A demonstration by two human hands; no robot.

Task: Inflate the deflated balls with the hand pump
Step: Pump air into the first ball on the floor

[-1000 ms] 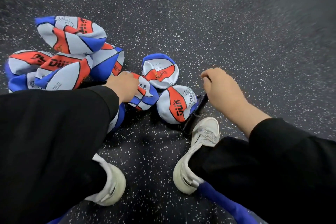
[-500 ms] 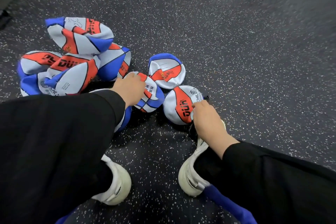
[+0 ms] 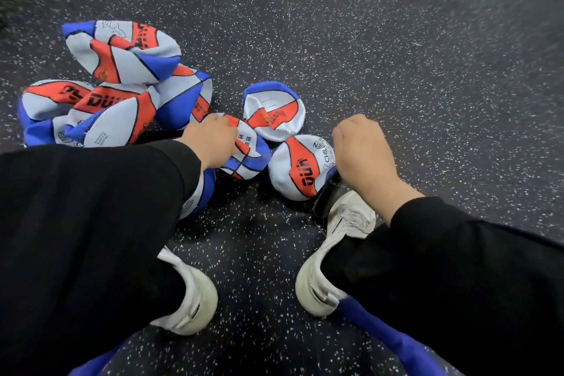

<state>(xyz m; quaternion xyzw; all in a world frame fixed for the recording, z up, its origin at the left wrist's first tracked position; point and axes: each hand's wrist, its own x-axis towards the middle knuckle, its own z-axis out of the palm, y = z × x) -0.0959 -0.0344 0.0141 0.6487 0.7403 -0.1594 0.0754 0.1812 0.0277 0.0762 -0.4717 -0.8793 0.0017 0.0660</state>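
Several deflated balls (image 3: 100,101), all in white, red and blue, lie in a crumpled heap on the dark speckled floor (image 3: 396,70), at the left and far from the person. One more flat ball (image 3: 274,111) lies apart from the heap, nearer the middle, folded like a bowl. Just beside it, on the near side, rests a rounder ball (image 3: 297,169) with red panel and black letters; it looks partly filled.

The left hand (image 3: 210,139) comes out of a black sleeve (image 3: 122,192) and holds a crumpled ball (image 3: 247,156); its grip is closed around the upper edge of this ball, with the fingers curled into the soft material. This ball touches the floor between the heap and the rounder ball.

The right hand (image 3: 363,149) makes a closed fist above the hand pump (image 3: 326,195), a black cylinder that stands tilted between the rounder ball and the right white shoe (image 3: 335,247). The grip of this hand seems to be around the top handle of the pump, but the handle itself is hidden under the fingers. The lower end of the pump is just beside the toe of that shoe.

The left white shoe (image 3: 189,299) stands on the floor nearer the camera. Blue trouser fabric (image 3: 381,333) shows behind the right shoe.
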